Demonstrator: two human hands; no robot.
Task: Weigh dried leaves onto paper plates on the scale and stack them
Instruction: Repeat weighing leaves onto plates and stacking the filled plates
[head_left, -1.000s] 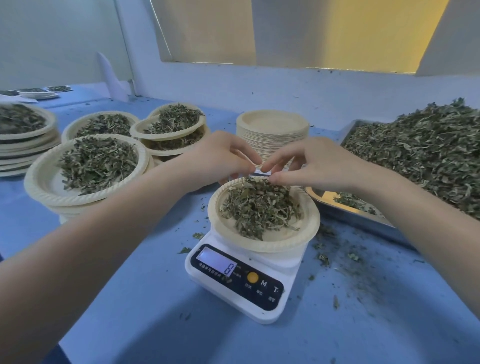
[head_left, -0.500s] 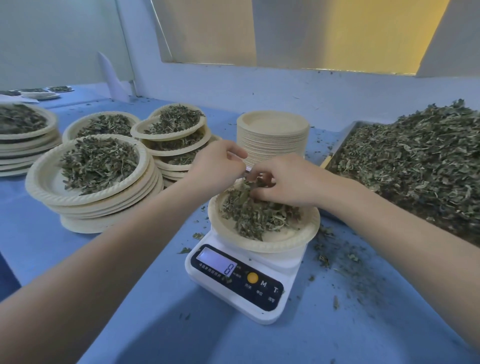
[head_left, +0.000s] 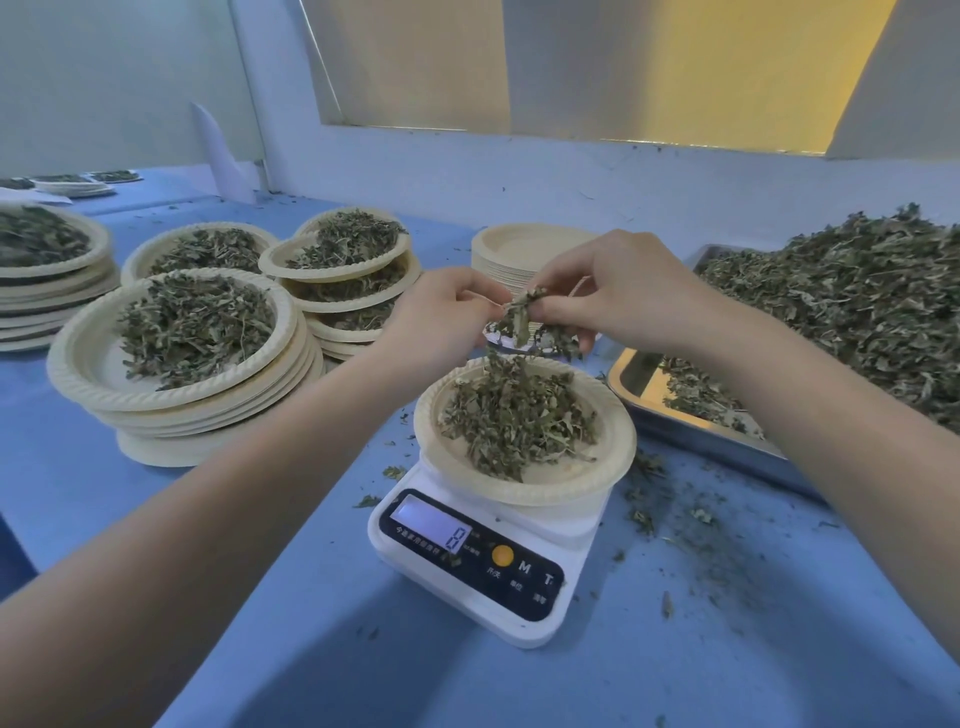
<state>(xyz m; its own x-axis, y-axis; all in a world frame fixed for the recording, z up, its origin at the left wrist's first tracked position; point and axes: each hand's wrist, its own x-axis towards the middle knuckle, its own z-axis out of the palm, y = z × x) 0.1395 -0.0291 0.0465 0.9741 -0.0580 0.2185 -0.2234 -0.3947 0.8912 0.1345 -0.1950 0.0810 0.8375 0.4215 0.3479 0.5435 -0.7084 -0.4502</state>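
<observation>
Centre frame, left hand (head_left: 441, 317) and right hand (head_left: 618, 296) pinch a leaf clump (head_left: 524, 325) above the scale's (head_left: 467, 566) plate (head_left: 613, 467); display perhaps 8.

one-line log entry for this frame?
step: adjust portion | left hand + right hand: pinch leaf clump above plate | plate: on scale | not stacked

A blue cloth-covered table (head_left: 727, 649) bears everything; a pale wall (head_left: 519, 171) rises behind; above it, perhaps a yellow-lit window (head_left: 675, 67).
</observation>
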